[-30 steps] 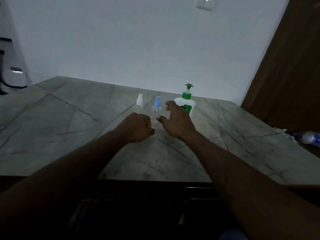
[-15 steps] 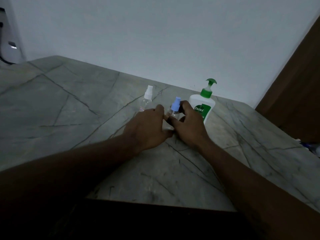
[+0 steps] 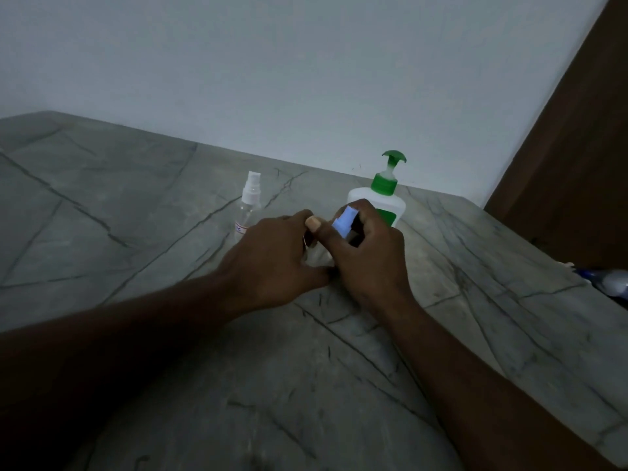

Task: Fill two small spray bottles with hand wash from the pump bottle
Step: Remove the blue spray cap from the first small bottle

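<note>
A small clear spray bottle with a blue cap (image 3: 344,223) sits between both hands on the grey stone table (image 3: 170,205). My left hand (image 3: 272,260) grips its clear body, most of which is hidden. My right hand (image 3: 368,256) curls round its blue cap. A second small clear spray bottle with a white cap (image 3: 249,207) stands upright just left of the hands, untouched. The white pump bottle with a green pump (image 3: 382,195) stands behind my right hand, its lower half covered.
A blue and clear plastic bottle (image 3: 611,283) lies at the table's right edge. A brown wooden panel (image 3: 571,147) rises at the right. The pale wall runs along the table's back edge.
Both hands reached forward and closed round the blue-capped bottle. The bottle now tilts toward me. My view moved closer and dipped.
</note>
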A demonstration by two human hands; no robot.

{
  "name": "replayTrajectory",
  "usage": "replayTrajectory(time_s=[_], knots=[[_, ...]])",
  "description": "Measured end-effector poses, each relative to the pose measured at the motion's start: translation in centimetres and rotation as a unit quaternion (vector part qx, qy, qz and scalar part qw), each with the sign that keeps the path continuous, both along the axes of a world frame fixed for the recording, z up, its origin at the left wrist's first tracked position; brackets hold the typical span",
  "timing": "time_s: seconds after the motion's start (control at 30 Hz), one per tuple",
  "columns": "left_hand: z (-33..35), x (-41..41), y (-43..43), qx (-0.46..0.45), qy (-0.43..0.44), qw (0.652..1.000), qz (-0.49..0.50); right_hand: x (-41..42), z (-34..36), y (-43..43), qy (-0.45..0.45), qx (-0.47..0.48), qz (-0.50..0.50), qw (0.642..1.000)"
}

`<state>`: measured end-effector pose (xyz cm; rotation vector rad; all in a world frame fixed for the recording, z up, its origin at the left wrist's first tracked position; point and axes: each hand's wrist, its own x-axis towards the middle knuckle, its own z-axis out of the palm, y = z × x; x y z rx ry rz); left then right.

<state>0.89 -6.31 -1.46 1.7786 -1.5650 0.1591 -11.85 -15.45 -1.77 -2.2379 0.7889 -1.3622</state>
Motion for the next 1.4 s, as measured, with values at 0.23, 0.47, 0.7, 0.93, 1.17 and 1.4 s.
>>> replayTrajectory(time_s=[0.23,0.47,0.7,0.93,1.17,1.4], knots=[[-0.2,0.7,-0.2,0.033,0.028,0.999,0.007,-0.4,0.3,-0.9,-0.039,0.004,-0.006,0.999],[-0.3,0.3,-0.1,0.053,0.045,0.997,-0.014,-1.1,0.7,-1.0,0.009,-0.101,-0.068,0.993],[0.0,0.4,0.0,0.059,0.063,0.996,-0.038,-1.6,0.7,-1.2,0.0,-0.075,0.033,0.997],[-0.2,0.6,0.3,0.046,0.07,0.996,-0.034,-2.7,1.1,-1.0,-0.01,-0.034,0.04,0.999],[-0.1,0.6,0.2,0.053,0.064,0.996,-0.045,-2.6,1.2,-0.8,-0.011,-0.022,0.047,0.999],[-0.3,0.6,0.1,0.052,0.064,0.996,-0.042,-2.4,0.9,-0.6,0.013,-0.037,-0.002,0.999]])
